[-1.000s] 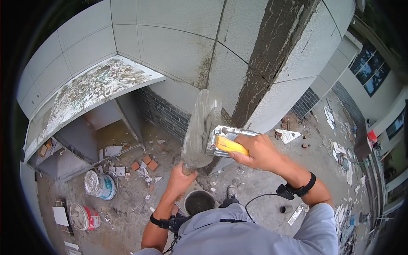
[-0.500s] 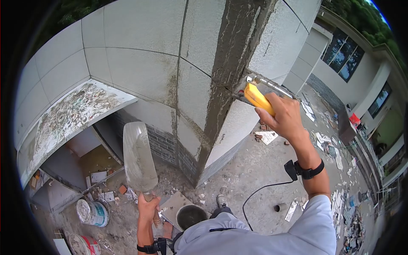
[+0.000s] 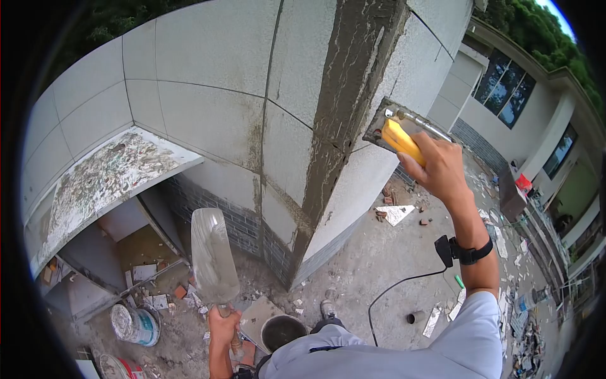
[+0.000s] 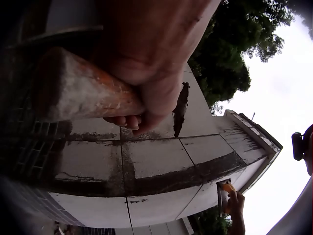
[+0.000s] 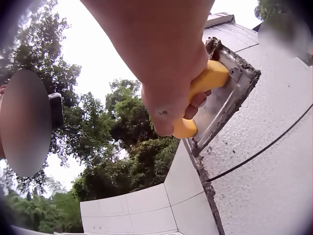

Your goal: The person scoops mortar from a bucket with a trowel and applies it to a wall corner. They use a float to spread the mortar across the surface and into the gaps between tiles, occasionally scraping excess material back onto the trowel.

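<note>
At far left, a white-and-blue pail (image 3: 146,328) stands on the littered floor (image 3: 372,265). Next, your left hand (image 3: 222,325) is curled round the handle of a broad trowel (image 3: 213,256), its smeared blade pointing away from you; a slack wrist could tip it and shed any mortar on it. Just right, near your foot (image 3: 328,307), sits an open bucket (image 3: 263,331); a careless step could knock it over. At centre, a dark, wet-looking strip (image 3: 347,69) covers the wall corner; a dragged tool edge could gouge it. Right of it, your right hand (image 3: 442,169) grips a yellow-handled float (image 3: 403,134) at the pale wall face (image 3: 363,180). Whether its plate lies flat, I cannot tell; uneven pressure could leave ridges. Below, a loose cable (image 3: 404,278) could snag as your arm swings.
</note>
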